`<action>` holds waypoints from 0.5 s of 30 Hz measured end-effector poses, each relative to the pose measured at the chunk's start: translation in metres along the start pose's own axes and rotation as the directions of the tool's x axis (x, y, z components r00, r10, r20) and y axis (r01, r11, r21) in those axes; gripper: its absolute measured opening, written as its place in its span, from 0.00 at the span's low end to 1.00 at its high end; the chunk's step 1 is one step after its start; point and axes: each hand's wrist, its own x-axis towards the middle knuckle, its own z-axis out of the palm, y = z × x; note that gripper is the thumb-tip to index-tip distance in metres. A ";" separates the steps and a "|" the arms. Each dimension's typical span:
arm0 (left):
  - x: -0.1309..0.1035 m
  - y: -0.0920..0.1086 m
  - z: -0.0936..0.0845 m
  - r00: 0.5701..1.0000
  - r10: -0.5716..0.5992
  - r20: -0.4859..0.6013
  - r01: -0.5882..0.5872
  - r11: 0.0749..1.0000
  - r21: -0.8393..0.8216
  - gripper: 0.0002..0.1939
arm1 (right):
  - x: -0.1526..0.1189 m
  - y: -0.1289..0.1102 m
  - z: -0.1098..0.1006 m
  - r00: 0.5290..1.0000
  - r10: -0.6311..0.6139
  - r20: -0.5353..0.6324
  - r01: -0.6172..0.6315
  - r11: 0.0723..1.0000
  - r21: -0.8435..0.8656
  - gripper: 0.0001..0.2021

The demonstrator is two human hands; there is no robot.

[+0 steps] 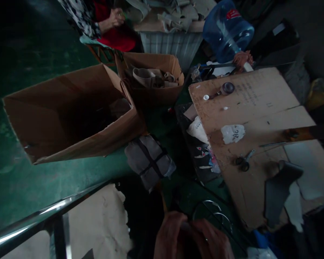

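My left hand (167, 235) and my right hand (214, 240) are close together at the bottom edge, fingers curled toward each other. The picture is dark and blurred there, so I cannot make out what lies between them. Just above the hands are thin metal wire loops (211, 213). A bundle of grey pieces (149, 160) tied with a black band lies on the green floor ahead of them.
A large open cardboard box (70, 108) stands left, with a smaller box of tan pieces (154, 76) behind it. Right is a cardboard-topped table (259, 115) with scissors (244, 162) and a dark leather piece (280, 185). Beyond are a blue water jug (227, 28), a seated person (110, 21) and a metal rail (43, 215).
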 end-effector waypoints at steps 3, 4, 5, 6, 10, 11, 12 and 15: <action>0.019 -0.035 -0.001 0.997 -0.072 0.016 0.072 0.997 -0.033 0.16 | 0.021 0.015 0.037 0.981 0.167 -0.095 -0.157 0.982 0.107 0.13; 0.024 -0.048 0.001 0.996 -0.085 -0.003 0.085 0.996 -0.036 0.16 | 0.026 0.021 0.051 0.975 0.198 -0.101 -0.184 0.974 0.132 0.11; 0.028 -0.062 0.005 0.995 -0.098 -0.026 0.097 0.995 -0.037 0.16 | 0.031 0.029 0.064 0.972 0.214 -0.093 -0.199 0.968 0.155 0.10; 0.031 -0.078 0.009 0.992 -0.114 -0.047 0.112 0.993 -0.043 0.16 | 0.035 0.038 0.078 0.970 0.229 -0.077 -0.213 0.961 0.175 0.09; 0.032 -0.150 0.037 0.977 -0.195 -0.084 0.190 0.980 -0.064 0.15 | 0.042 0.087 0.124 0.960 0.277 0.032 -0.277 0.936 0.215 0.08; 0.029 -0.169 0.046 0.970 -0.229 -0.084 0.225 0.973 -0.060 0.14 | 0.041 0.103 0.133 0.956 0.280 0.085 -0.292 0.931 0.220 0.08; 0.027 -0.188 0.055 0.961 -0.267 -0.071 0.263 0.963 -0.054 0.14 | 0.038 0.119 0.143 0.950 0.281 0.135 -0.306 0.926 0.222 0.08; 0.020 -0.239 0.087 0.934 -0.356 0.015 0.357 0.934 -0.037 0.14 | 0.023 0.170 0.169 0.930 0.314 0.191 -0.351 0.913 0.207 0.10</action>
